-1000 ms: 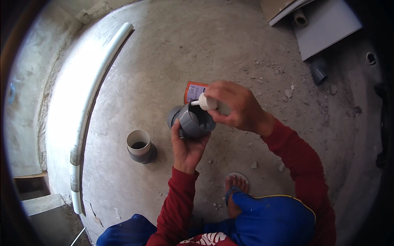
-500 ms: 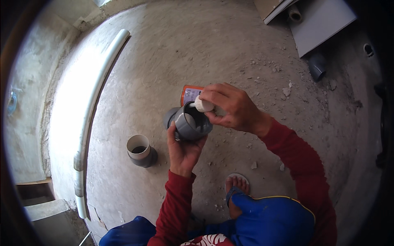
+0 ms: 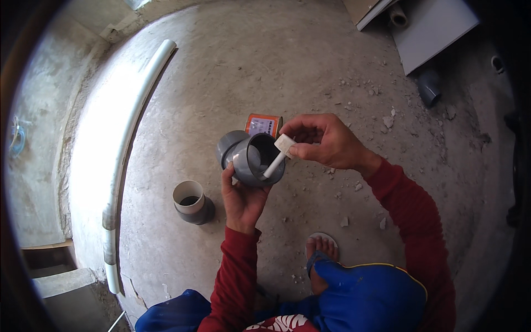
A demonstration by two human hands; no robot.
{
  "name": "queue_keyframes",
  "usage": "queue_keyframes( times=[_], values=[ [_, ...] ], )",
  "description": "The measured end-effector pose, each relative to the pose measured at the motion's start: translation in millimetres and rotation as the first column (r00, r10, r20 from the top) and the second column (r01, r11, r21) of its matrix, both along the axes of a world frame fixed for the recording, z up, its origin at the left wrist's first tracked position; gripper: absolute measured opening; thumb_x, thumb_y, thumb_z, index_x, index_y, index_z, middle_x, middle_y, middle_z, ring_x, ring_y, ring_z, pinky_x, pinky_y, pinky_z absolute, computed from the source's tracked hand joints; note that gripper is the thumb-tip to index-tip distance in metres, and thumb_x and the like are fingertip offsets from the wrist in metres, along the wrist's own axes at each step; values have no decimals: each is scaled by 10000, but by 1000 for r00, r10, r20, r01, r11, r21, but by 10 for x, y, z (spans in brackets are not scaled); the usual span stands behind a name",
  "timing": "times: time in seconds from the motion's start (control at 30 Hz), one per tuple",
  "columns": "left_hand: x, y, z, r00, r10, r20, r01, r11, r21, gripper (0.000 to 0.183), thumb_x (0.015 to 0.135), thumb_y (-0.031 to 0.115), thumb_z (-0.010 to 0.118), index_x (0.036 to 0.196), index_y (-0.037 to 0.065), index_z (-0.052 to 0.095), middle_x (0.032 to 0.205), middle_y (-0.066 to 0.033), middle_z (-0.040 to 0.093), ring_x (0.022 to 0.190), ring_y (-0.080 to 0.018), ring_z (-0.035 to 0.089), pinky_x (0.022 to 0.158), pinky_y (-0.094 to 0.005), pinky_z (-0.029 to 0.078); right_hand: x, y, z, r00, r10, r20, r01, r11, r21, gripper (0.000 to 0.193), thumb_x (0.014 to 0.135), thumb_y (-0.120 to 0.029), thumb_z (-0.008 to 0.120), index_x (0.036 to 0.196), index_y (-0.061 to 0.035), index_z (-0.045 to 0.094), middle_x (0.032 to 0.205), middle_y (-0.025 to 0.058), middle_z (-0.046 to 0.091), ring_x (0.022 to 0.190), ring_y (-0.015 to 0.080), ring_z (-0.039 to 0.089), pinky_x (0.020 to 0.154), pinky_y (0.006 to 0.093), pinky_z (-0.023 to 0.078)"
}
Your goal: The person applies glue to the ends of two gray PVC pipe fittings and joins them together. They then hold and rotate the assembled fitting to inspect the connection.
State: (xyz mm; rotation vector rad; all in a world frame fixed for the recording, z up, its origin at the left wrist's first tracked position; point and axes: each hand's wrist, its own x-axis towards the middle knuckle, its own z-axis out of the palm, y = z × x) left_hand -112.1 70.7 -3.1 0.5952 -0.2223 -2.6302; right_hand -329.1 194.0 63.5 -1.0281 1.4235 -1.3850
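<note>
A grey plastic pipe fitting [image 3: 243, 164] with a side branch rests in my left hand [image 3: 243, 206], whose fingers wrap round it from below. Its wide mouth faces up and to the right. My right hand [image 3: 327, 143] pinches the white cap of a glue applicator [image 3: 284, 145]. The applicator's white stem reaches down into the mouth, its tip by the inner wall near the lower rim. Just beyond the fitting stands an orange tin [image 3: 263, 125] with a pale label, partly hidden by the fitting.
A short grey and cream pipe piece [image 3: 192, 203] stands on the concrete floor at left. Further left lies a long white pipe [image 3: 128, 133]. Rubble [image 3: 389, 120] is scattered at right, near a grey pipe elbow [image 3: 428, 91] and a white board [image 3: 431, 39]. My sandalled foot [image 3: 322, 249] is below.
My right hand has moved slightly right and turned the applicator, so its stem now slants down to the lower part of the mouth. The fitting has turned a little in my left hand.
</note>
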Motion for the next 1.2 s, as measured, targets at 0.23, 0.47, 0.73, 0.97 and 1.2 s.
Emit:
queue_keyframes(
  times=[0.23, 0.47, 0.73, 0.97, 1.2],
  values=[
    [195, -244, -94, 999, 36, 14, -34, 991, -130, 690, 876, 282, 738, 1477, 49, 490, 1483, -152, 561, 1403, -327, 491, 1226, -537, 315, -408, 229, -229, 865, -238, -442, 241, 969, -50, 362, 852, -115, 780, 1182, -3, 685, 1022, 67, 736, 905, 134, 712, 815, 288, 592],
    [386, -405, -224, 999, 44, -3, -44, 979, -201, 735, 798, 152, 753, 1480, 65, 493, 1464, -121, 588, 1397, -298, 509, 1232, -535, 304, -210, 316, -1362, 746, -580, -329, 612, 791, -8, 297, 840, -143, 786, 1082, -15, 672, 947, 87, 737, 829, 155, 733, 731, 309, 608],
    [354, -405, -410, 994, 88, 68, -74, 978, -194, 771, 871, 416, 807, 1498, 108, 484, 1505, -114, 551, 1419, -307, 487, 1239, -537, 290, -2, 6, -1786, 740, -633, -228, 651, 759, 7, 325, 829, -150, 817, 1083, -11, 670, 958, 111, 746, 841, 178, 743, 739, 330, 616],
    [227, -467, -498, 998, 38, 57, -33, 996, -86, 823, 865, 490, 805, 1515, 117, 466, 1509, -115, 546, 1425, -322, 478, 1237, -544, 294, 133, -246, -1904, 785, -586, -199, 596, 803, -10, 338, 838, -119, 816, 1124, -11, 672, 984, 126, 752, 868, 198, 757, 770, 335, 620],
    [201, -504, -537, 998, 22, 64, -11, 986, -169, 738, 930, 404, 751, 1521, 93, 438, 1510, -102, 534, 1416, -288, 489, 1228, -495, 324, 111, -318, -1830, 820, -520, -238, 530, 847, -25, 347, 855, -110, 798, 1165, 3, 690, 1023, 145, 748, 885, 212, 758, 777, 335, 611]
  ],
)
